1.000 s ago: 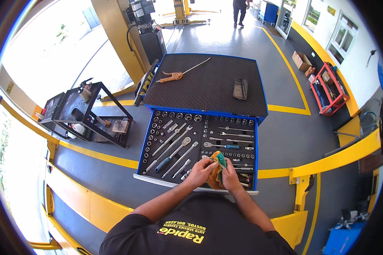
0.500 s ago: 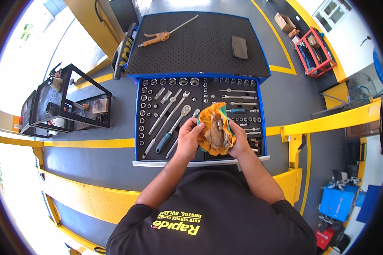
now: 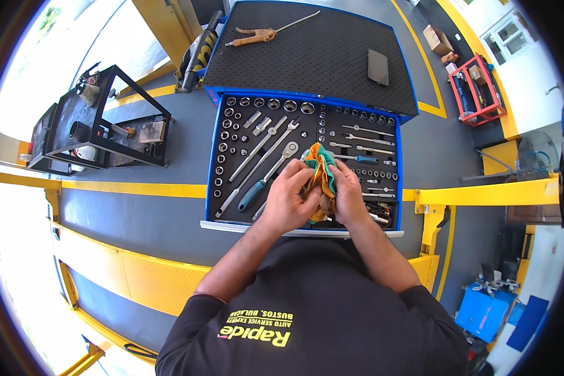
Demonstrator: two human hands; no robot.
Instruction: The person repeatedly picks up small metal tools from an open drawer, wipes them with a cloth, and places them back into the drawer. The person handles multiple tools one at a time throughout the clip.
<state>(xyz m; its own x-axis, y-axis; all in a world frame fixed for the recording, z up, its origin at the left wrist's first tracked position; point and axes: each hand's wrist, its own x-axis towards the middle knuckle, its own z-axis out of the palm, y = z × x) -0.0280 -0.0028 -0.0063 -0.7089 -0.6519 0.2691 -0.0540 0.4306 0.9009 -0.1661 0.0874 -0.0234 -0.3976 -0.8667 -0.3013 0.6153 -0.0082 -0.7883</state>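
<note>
A crumpled orange and green rag (image 3: 320,164) with a brown soiled part is bunched between both hands above the open tool drawer (image 3: 250,228). My left hand (image 3: 290,197) is closed on the rag's left side, fingers bent into the folds. On the other side, my right hand (image 3: 348,193) grips the rag with its fingers wrapped round it. Any small thing inside the folds is hidden. Beneath lie a ratchet with a blue handle (image 3: 253,193), a long combination wrench (image 3: 266,149) and rows of chrome sockets (image 3: 220,160) in dark foam.
On the cabinet's black ribbed top (image 3: 307,59) lie an orange air blow gun (image 3: 257,37) and a dark phone-like slab (image 3: 378,67). A black metal cart (image 3: 106,125) stands left, a red trolley (image 3: 476,94) far right. Yellow rails (image 3: 489,192) flank me.
The rag was spread open with a small metal socket showing on it; now it is folded together and the socket is hidden. My hands have drawn closer. The view has shifted slightly.
</note>
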